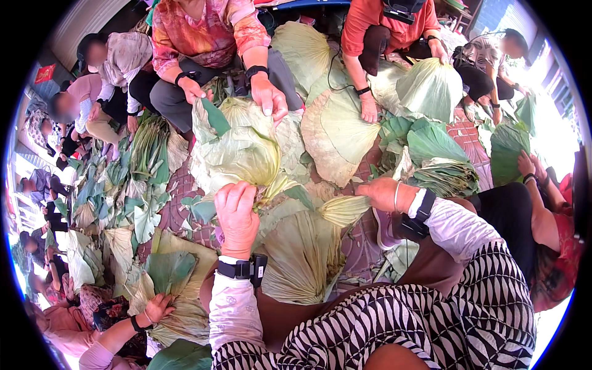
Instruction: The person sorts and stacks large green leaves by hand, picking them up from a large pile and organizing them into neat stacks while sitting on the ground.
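Note:
My left hand [237, 213] is closed, its fingers curled at the near edge of a pale yellow-green lotus leaf [237, 163]. A person opposite has both hands at the far side of that leaf, with a small green leaf piece lying on it. To the right, my right hand [390, 193] pinches the narrow end of a folded, pleated yellowish lotus leaf [342, 211]. This folded leaf points left, over the paving. Beneath and between my hands, a large brownish dried leaf [302, 256] lies spread out by my lap.
Another person opposite holds a pale leaf [430, 89] and touches a tan fan-shaped leaf [339, 137]. A stack of folded leaves [444, 176] stands at right. Several people sit around leaf piles [148, 145] at left. At lower left, a person's hand [158, 308] rests on leaves. Red paving [364, 243] shows between.

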Demonstrator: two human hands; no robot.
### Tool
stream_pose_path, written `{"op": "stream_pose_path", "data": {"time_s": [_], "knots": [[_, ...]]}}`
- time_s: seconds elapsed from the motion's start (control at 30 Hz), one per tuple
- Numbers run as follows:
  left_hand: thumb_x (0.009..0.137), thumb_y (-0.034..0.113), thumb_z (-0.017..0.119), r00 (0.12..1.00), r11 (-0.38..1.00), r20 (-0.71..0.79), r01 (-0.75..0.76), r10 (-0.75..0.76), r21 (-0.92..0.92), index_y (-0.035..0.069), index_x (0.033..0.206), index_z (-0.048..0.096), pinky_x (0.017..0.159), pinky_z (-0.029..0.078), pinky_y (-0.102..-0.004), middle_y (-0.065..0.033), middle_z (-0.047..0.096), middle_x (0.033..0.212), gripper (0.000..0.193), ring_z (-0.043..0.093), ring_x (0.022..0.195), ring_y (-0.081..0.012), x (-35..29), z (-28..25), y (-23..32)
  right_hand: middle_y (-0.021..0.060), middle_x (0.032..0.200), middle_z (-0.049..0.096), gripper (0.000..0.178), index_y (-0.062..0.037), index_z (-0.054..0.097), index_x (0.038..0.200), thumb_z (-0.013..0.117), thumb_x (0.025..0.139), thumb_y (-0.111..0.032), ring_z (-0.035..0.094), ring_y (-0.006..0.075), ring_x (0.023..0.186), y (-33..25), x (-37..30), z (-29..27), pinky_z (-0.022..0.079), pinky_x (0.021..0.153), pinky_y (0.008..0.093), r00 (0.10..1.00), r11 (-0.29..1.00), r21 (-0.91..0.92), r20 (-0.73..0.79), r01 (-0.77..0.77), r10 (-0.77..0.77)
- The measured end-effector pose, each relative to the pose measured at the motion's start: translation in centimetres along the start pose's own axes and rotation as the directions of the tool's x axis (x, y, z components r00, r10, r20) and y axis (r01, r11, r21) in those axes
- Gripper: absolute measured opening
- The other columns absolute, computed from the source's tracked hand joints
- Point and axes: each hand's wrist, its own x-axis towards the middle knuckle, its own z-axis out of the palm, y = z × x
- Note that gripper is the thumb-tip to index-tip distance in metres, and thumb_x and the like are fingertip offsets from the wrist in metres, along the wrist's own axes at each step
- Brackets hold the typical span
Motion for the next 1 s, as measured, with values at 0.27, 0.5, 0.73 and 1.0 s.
{"op": "stream_pose_path", "data": {"time_s": [0.27, 0.5, 0.73, 1.0], "knots": [[0.055, -0.003, 0.055, 0.993, 0.999, 0.110, -0.038, 0.037, 0.004, 0.008, 0.088, 0.056, 0.072, 0.039, -0.0364, -0.0043, 0.053, 0.091, 0.034, 0.050, 0.086, -0.0242, 0.7, 1.9, 1.2, 0.0190, 0.077, 0.058, 0.024, -0.0048, 0.049, 0.093, 0.048, 0.070, -0.008, 0.056, 0.0353, 0.077, 0.5, 1.7, -0.6, 0.044, 0.068, 0.0422, 0.915, 0.984, 0.138, -0.370, -0.116, 0.160], [0.056, -0.001, 0.056, 0.986, 0.998, 0.155, -0.056, 0.060, -0.032, 0.007, 0.087, 0.057, 0.072, 0.040, -0.0364, -0.0047, 0.054, 0.091, 0.033, 0.050, 0.085, -0.0243, 1.1, 3.3, 2.0, 0.0186, 0.076, 0.059, 0.028, -0.0052, 0.049, 0.099, 0.048, 0.071, -0.008, 0.058, 0.0359, 0.076, -0.6, 3.2, -0.7, 0.044, 0.066, 0.0424, 0.979, 0.989, 0.032, -0.141, -0.145, 0.148], [0.056, -0.002, 0.054, 0.986, 0.998, 0.160, -0.046, 0.050, -0.032, 0.006, 0.089, 0.056, 0.072, 0.040, -0.0368, -0.0066, 0.054, 0.092, 0.034, 0.051, 0.086, -0.0253, 1.0, 3.0, 2.0, 0.0166, 0.073, 0.059, 0.029, -0.0055, 0.051, 0.097, 0.051, 0.068, -0.006, 0.058, 0.0346, 0.072, -1.6, 3.7, -0.5, 0.044, 0.063, 0.0422, 0.996, 0.992, -0.094, -0.010, -0.088, 0.088], [0.056, -0.003, 0.054, 0.985, 0.999, 0.165, -0.034, 0.039, -0.030, 0.006, 0.090, 0.056, 0.072, 0.039, -0.0365, -0.0064, 0.054, 0.092, 0.035, 0.050, 0.086, -0.0254, 0.7, 2.7, 2.2, 0.0146, 0.082, 0.061, 0.030, -0.0062, 0.053, 0.099, 0.053, 0.069, -0.007, 0.059, 0.0320, 0.080, -1.9, 4.3, -0.1, 0.046, 0.065, 0.0405, 0.991, 0.981, -0.183, 0.109, -0.062, 0.083]]}}
